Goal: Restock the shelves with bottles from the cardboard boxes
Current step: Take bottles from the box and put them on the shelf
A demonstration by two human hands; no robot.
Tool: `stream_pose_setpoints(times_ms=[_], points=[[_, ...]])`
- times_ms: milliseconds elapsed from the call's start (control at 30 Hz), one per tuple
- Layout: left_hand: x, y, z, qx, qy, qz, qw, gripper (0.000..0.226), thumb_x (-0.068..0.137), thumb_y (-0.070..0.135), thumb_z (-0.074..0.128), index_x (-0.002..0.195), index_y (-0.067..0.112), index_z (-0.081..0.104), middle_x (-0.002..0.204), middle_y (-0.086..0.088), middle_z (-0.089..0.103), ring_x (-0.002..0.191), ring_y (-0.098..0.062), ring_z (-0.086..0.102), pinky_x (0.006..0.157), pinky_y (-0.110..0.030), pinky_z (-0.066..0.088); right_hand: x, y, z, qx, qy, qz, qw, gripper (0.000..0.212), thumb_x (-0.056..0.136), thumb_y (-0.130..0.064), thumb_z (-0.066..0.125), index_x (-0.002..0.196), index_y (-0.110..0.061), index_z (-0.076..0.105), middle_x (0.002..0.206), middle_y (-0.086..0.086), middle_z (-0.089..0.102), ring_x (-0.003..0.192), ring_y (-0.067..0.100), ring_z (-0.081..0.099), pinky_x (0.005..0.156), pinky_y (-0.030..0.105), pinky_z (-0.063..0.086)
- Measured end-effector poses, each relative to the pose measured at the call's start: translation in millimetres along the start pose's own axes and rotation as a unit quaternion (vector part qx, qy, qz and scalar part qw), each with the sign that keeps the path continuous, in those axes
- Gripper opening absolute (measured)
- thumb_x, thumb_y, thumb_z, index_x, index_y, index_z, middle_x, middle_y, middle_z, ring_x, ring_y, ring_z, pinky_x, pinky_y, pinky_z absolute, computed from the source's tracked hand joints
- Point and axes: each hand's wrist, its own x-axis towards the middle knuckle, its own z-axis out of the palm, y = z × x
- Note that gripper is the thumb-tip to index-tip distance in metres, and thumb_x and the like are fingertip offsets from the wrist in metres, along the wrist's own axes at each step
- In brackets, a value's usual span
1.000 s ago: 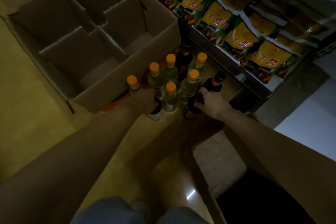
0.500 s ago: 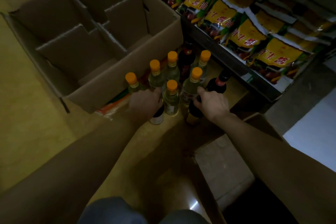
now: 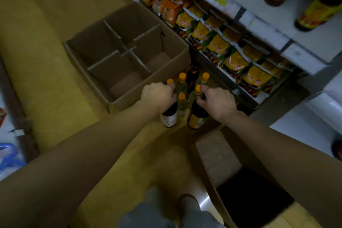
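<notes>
A cluster of bottles stands on the yellow floor between an open cardboard box (image 3: 148, 90) and the shelf. Several are clear with orange caps (image 3: 182, 76); others are dark. My left hand (image 3: 158, 94) grips the top of a dark bottle with a red and white label (image 3: 168, 116). My right hand (image 3: 215, 101) grips the top of a dark bottle with a yellow label (image 3: 197, 116). Both bottles hang just above the floor at the near side of the cluster. The box has cardboard dividers and shows no bottles inside.
The bottom shelf (image 3: 246, 94) holds yellow snack bags (image 3: 236, 61) and orange packets (image 3: 161, 2). A white upper shelf (image 3: 259, 2) carries dark bottles (image 3: 318, 13). A second open box (image 3: 246, 200) sits at my lower right. My feet (image 3: 166, 203) stand below.
I have stood up, so the view pulled back and upper shelves appeared. Both hands moved onto the dark bottles' tops and lifted them from the floor.
</notes>
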Motion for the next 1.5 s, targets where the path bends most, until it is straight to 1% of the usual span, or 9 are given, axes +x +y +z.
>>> stream_pose_setpoints(times_ms=[200, 367, 500, 633, 733, 833, 967, 1167, 1500], points=[[-49.1, -7.2, -93.8, -0.012, -0.002, 0.013, 1.0, 0.03, 0.101, 0.034, 0.032, 0.118, 0.014, 0.047, 0.105, -0.013, 0.062, 0.097, -0.034, 0.058, 0.067, -0.035, 0.037, -44.0, -36.6, -98.1, -0.01, 0.025, 0.002, 1.0, 0.028, 0.099, -0.035, 0.043, 0.119, -0.016, 0.048, 0.083, 0.008, 0.053, 0.086, 0.035, 0.059, 0.059, 0.037, 0.038], [-77.1, -20.2, -174.7, 0.01, -0.004, 0.069, 0.998, 0.028, 0.1, 0.034, 0.034, 0.116, 0.015, 0.048, 0.101, -0.011, 0.061, 0.094, -0.033, 0.059, 0.067, -0.034, 0.038, -76.5, -63.7, -184.0, -0.006, 0.048, 0.024, 0.999, 0.016, 0.099, -0.036, 0.044, 0.098, -0.02, 0.041, 0.079, 0.008, 0.053, 0.076, 0.031, 0.056, 0.057, 0.037, 0.041], [-95.5, -22.7, -259.3, 0.049, 0.008, 0.118, 0.992, 0.028, 0.099, 0.033, 0.036, 0.117, 0.018, 0.051, 0.092, -0.006, 0.055, 0.091, -0.03, 0.057, 0.066, -0.033, 0.037, -102.2, -83.9, -259.6, -0.011, 0.085, 0.026, 0.996, 0.016, 0.096, -0.035, 0.048, 0.099, -0.019, 0.045, 0.082, 0.007, 0.053, 0.081, 0.032, 0.056, 0.059, 0.034, 0.036], [-121.1, -27.3, -351.4, 0.087, 0.06, 0.144, 0.984, 0.03, 0.097, 0.033, 0.039, 0.117, 0.017, 0.054, 0.09, -0.006, 0.056, 0.08, -0.026, 0.051, 0.062, -0.031, 0.034, -134.9, -104.8, -338.7, -0.024, 0.141, 0.044, 0.989, 0.017, 0.094, -0.033, 0.05, 0.091, -0.017, 0.045, 0.085, 0.008, 0.053, 0.085, 0.032, 0.055, 0.061, 0.033, 0.036], [-144.0, -27.7, -430.7, 0.103, 0.093, 0.162, 0.977, 0.022, 0.097, 0.034, 0.041, 0.1, 0.015, 0.053, 0.095, -0.009, 0.059, 0.076, -0.024, 0.048, 0.062, -0.032, 0.037, -161.7, -120.2, -404.8, -0.013, 0.186, 0.059, 0.981, 0.018, 0.092, -0.031, 0.051, 0.084, -0.016, 0.046, 0.082, 0.008, 0.056, 0.076, 0.029, 0.053, 0.056, 0.032, 0.037], [-172.4, -19.7, -515.5, 0.103, 0.136, 0.17, 0.971, 0.02, 0.096, 0.035, 0.044, 0.093, 0.015, 0.05, 0.086, -0.007, 0.054, 0.073, -0.024, 0.047, 0.063, -0.032, 0.039, -191.8, -136.5, -475.9, -0.028, 0.228, 0.065, 0.971, 0.024, 0.09, -0.03, 0.053, 0.073, -0.017, 0.043, 0.079, 0.008, 0.053, 0.076, 0.028, 0.051, 0.058, 0.031, 0.034], [-206.4, 4.4, -618.0, 0.105, 0.207, 0.187, 0.955, 0.025, 0.092, 0.034, 0.048, 0.08, 0.013, 0.052, 0.067, -0.002, 0.049, 0.061, -0.02, 0.048, 0.057, -0.029, 0.038, -243.2, -151.1, -568.9, -0.047, 0.295, 0.09, 0.95, 0.031, 0.087, -0.032, 0.055, 0.064, -0.018, 0.04, 0.068, 0.004, 0.049, 0.071, 0.027, 0.049, 0.05, 0.029, 0.028], [-271.2, 52.6, -737.4, 0.064, 0.282, 0.242, 0.926, 0.032, 0.09, 0.033, 0.052, 0.068, 0.01, 0.05, 0.064, -0.006, 0.052, 0.057, -0.02, 0.047, 0.048, -0.026, 0.033, -340.2, -159.0, -677.6, -0.073, 0.374, 0.13, 0.915, 0.032, 0.087, -0.034, 0.055, 0.065, -0.013, 0.045, 0.065, 0.002, 0.047, 0.062, 0.021, 0.046, 0.049, 0.027, 0.029], [-382.4, 185.3, -829.4, -0.017, 0.328, 0.384, 0.863, 0.028, 0.089, 0.029, 0.054, 0.071, 0.008, 0.054, 0.062, -0.007, 0.051, 0.051, -0.021, 0.045, 0.045, -0.024, 0.034, -528.7, -113.8, -753.8, -0.092, 0.455, 0.236, 0.853, 0.033, 0.083, -0.03, 0.058, 0.059, -0.011, 0.046, 0.061, 0.006, 0.046, 0.061, 0.023, 0.042, 0.051, 0.029, 0.03]])
